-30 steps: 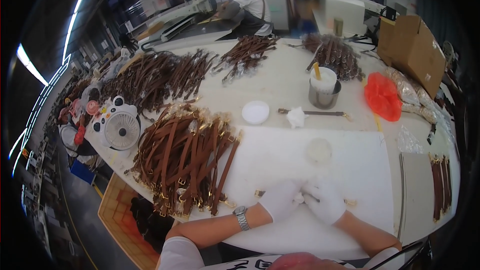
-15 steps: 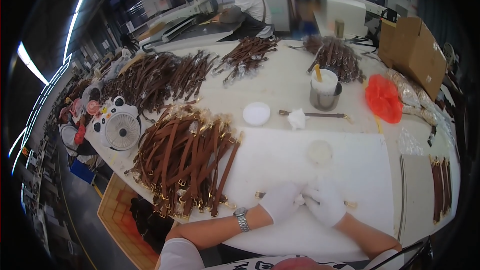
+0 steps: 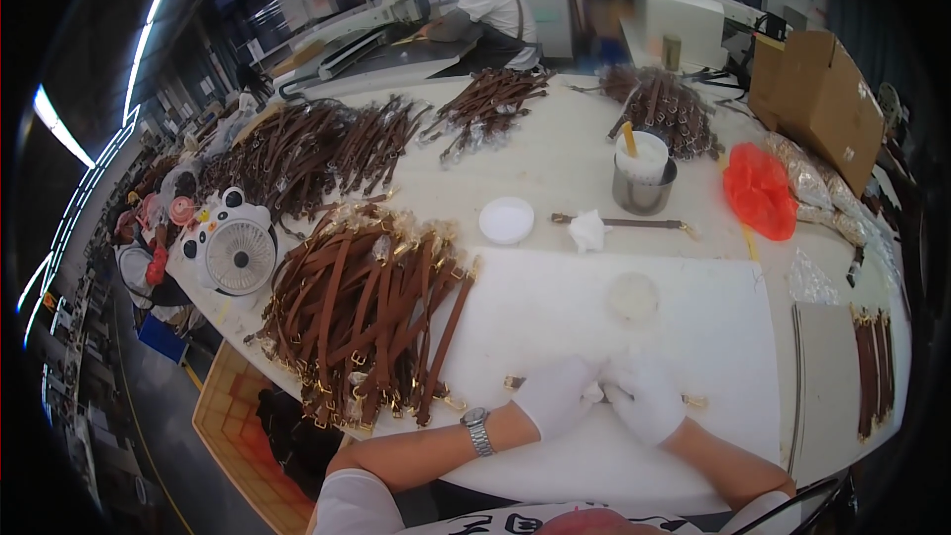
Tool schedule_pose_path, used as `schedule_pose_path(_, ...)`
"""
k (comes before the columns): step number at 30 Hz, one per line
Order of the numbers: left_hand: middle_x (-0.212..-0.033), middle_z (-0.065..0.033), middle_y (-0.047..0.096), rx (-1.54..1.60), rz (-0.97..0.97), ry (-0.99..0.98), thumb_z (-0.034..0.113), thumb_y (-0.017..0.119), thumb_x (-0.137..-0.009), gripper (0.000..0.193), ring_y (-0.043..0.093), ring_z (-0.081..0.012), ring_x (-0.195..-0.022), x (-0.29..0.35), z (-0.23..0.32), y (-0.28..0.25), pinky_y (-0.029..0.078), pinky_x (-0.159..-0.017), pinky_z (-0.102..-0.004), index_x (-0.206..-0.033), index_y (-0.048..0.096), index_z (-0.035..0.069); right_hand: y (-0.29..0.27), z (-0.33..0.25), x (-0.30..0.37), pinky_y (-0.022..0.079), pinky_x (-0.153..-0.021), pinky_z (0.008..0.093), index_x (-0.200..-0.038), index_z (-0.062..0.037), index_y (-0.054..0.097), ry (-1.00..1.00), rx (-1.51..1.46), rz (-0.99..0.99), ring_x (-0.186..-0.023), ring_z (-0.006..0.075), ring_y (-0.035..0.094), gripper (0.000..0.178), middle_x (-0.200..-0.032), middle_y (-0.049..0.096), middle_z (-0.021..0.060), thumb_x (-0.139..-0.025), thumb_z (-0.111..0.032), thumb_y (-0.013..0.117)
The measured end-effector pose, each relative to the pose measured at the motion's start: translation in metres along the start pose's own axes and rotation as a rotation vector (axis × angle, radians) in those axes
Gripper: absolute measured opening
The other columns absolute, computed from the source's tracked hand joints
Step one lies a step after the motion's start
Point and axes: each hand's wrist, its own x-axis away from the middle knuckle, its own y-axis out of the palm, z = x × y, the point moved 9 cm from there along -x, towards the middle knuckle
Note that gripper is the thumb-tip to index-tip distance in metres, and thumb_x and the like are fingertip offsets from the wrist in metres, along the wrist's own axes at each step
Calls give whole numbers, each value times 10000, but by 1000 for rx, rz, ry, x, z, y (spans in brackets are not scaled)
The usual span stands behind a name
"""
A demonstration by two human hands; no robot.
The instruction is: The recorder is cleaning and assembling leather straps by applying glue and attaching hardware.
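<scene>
My left hand (image 3: 557,398) and my right hand (image 3: 644,398), both in white gloves, meet over the white work sheet (image 3: 535,307). Their fingers are closed together on a brown leather strap (image 3: 512,382). Most of the strap is hidden beneath the gloves; one end shows left of my left hand, and a gold-coloured metal clasp (image 3: 695,400) sticks out past my right. A small white bit, too small to name, shows between the fingertips. Beyond the hands, a round translucent disc (image 3: 632,298) lies on the sheet.
A large heap of brown straps (image 3: 367,317) lies at left, beside a white fan (image 3: 238,253). Farther off are a white lid (image 3: 506,221), a metal cup (image 3: 644,193) holding a white tub, crumpled white tissue (image 3: 586,231), a red bag (image 3: 759,191) and a cardboard box (image 3: 822,109). A co-worker (image 3: 492,10) sits across.
My hands stay in nearly the same place, with the right fingers shifting slightly on the strap. Across the table, the co-worker's head has turned and lowered.
</scene>
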Motion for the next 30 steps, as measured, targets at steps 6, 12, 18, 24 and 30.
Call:
schedule_pose_path(6,-1002,-219,675,12,-19,-14,192,696,-970,250,671,-434,-954,-2,11,-8,552,-843,-521,-1174,681,48,-2,-2,-1,517,-844,445,-894,-42,729,-3,-32,11,-910,326,676,84,-935,724,113,-814,-23,708)
schedule_pose_path(12,-1001,-200,676,46,-25,18,169,703,-944,210,674,-420,-968,-2,7,-2,554,-849,-509,-1123,691,59,-4,-4,-1,534,-847,448,-855,-37,733,-42,-43,30,-925,319,684,92,-961,740,102,-764,-25,737)
schedule_pose_path(18,-984,-192,679,-2,-20,30,163,708,-933,209,678,-408,-964,-3,11,-5,558,-842,-497,-1120,690,73,-5,-5,-2,541,-856,445,-835,-39,741,-52,-41,30,-951,314,695,82,-981,750,96,-753,-31,749)
schedule_pose_path(24,-979,-173,684,-8,-21,30,183,712,-948,199,679,-403,-948,-4,9,-3,563,-826,-494,-1118,691,83,-1,2,0,540,-866,445,-815,-47,756,-31,-51,17,-968,307,697,72,-997,751,87,-749,-48,784)
schedule_pose_path(30,-972,-163,686,-8,9,76,208,718,-967,185,680,-399,-928,-3,12,-6,562,-805,-500,-1107,694,90,5,8,4,540,-883,443,-805,-55,757,-7,-55,-10,-1021,303,696,77,-1008,747,78,-743,-45,800)
